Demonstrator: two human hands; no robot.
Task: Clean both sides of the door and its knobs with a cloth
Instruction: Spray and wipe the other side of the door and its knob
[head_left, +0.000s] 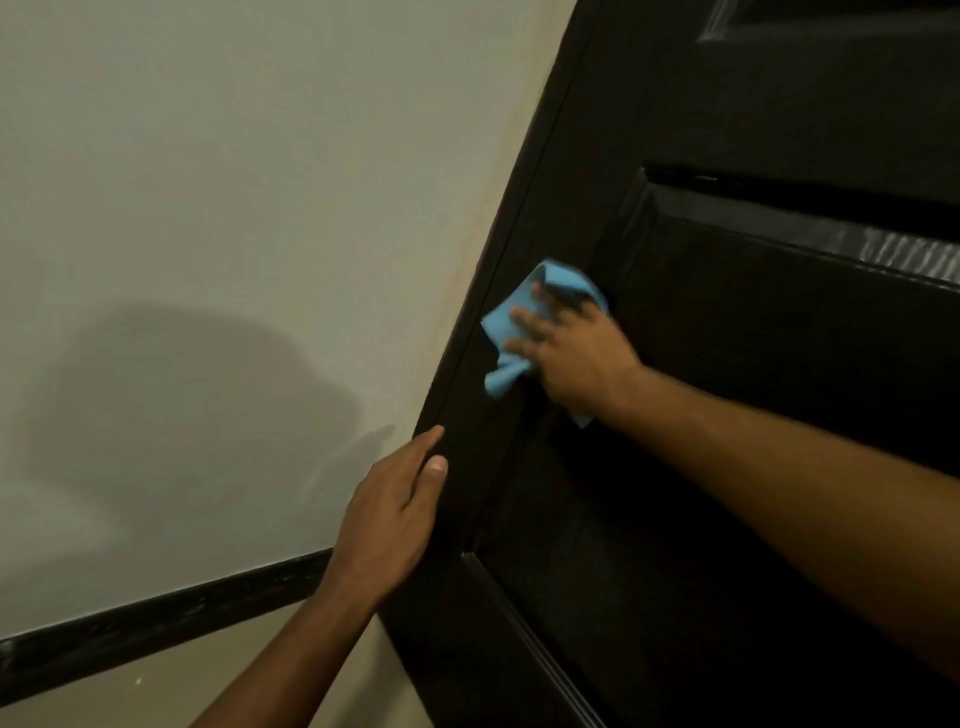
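Count: 1 door (727, 467), 1 cloth (506, 325), 2 hands, no knob in frame.

Door fills the right half, leaning diagonally across the view; dark brown to black, glossy, with recessed rectangular panels edged by raised moulding. Sheen streaks show on the moulding at the right edge.

Cloth is light blue, soft and crumpled, flat against the door's stile at centre frame, one twisted corner hanging lower left.

Right hand (566, 353) lies on the cloth, fingers spread and straight, pressing it to the door.

Left hand (395, 519), lower centre, fingers straight and together, rests along the door's outer edge, thumb on the face.

Wall (208, 182) fills the left: plain off-white, matte, with soft shadows. A dark baseboard (156, 623) runs across lower left, beige floor (130, 696) under it.
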